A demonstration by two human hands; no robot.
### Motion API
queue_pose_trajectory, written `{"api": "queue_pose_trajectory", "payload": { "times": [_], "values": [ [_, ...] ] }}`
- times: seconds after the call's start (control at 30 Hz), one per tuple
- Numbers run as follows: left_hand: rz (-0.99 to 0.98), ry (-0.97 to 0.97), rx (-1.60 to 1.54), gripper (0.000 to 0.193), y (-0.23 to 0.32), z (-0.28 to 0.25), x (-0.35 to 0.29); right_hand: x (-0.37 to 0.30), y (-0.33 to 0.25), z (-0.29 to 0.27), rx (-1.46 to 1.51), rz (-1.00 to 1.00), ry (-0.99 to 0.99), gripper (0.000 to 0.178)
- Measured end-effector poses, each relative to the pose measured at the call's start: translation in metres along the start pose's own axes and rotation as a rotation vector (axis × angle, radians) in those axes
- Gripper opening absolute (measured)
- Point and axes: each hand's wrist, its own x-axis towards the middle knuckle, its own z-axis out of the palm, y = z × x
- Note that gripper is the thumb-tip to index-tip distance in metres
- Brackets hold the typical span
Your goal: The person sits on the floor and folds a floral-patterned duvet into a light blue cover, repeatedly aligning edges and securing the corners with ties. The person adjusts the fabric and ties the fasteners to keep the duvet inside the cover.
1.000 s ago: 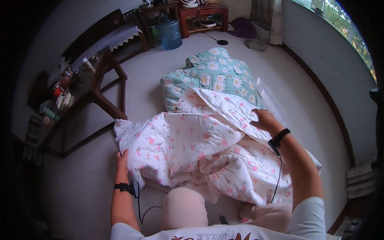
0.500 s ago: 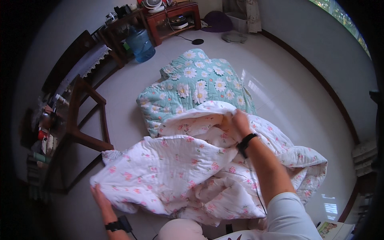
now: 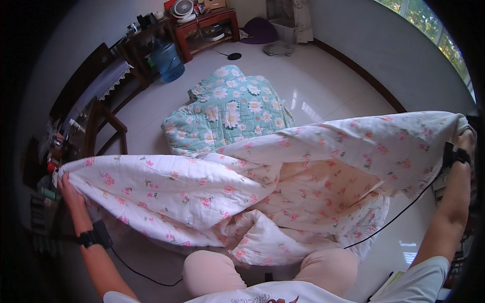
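A white quilt (image 3: 166,197) with small pink flowers is stretched wide across my front, its middle sagging in folds over the floor near my knees. My left hand (image 3: 72,194) is closed on its left end, out by the wooden table. Far to the right, my right hand (image 3: 465,140) grips the other end, raised higher than the left. Between the two ends the quilt's inner side shows, peach-tinted in shadow. Just beyond lies a folded green quilt (image 3: 230,111) with white daisies; the white one covers its near edge. Each wrist wears a black band with a cable.
A dark wooden table (image 3: 93,129) crowded with small items stands at the left. Behind it are a bench, a blue water jug (image 3: 167,60) and a red-brown cabinet (image 3: 207,34) with a fan on top. A glass scale (image 3: 278,49) lies on the tiled floor near the wall.
My right hand has swung from the middle out to the far right, pulling its end of the white quilt along. The left hand has moved outward and up, so the quilt is now spread wide.
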Motion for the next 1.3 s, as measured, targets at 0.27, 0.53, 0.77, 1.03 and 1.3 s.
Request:
{"api": "queue_pose_trajectory", "payload": {
  "times": [0.27, 0.53, 0.77, 1.03, 1.3],
  "values": [
    [0.085, -0.142, -0.111, 0.05, 0.047, 0.077, 0.005, -0.027, 0.101, -0.08, 0.745, 0.364, 0.161, 0.053],
    [0.073, -0.228, 0.169, 0.059, 0.057, 0.013, -0.059, -0.117, 0.21, 0.058, 0.243, 0.198, 0.028, 0.037],
    [0.017, -0.15, 0.159, 0.052, 0.029, -0.077, -0.118, -0.272, 0.087, 0.18, -0.407, -0.517, -0.248, 0.048],
    [0.04, -0.02, 0.339, 0.05, 0.028, -0.072, -0.121, -0.475, -0.134, 0.3, 0.022, -1.026, -0.785, 0.077],
    [0.131, 0.04, 0.436, 0.042, 0.039, -0.06, -0.093, -0.469, -0.149, 0.358, -0.152, -0.795, -0.609, 0.021]
  ]
}}
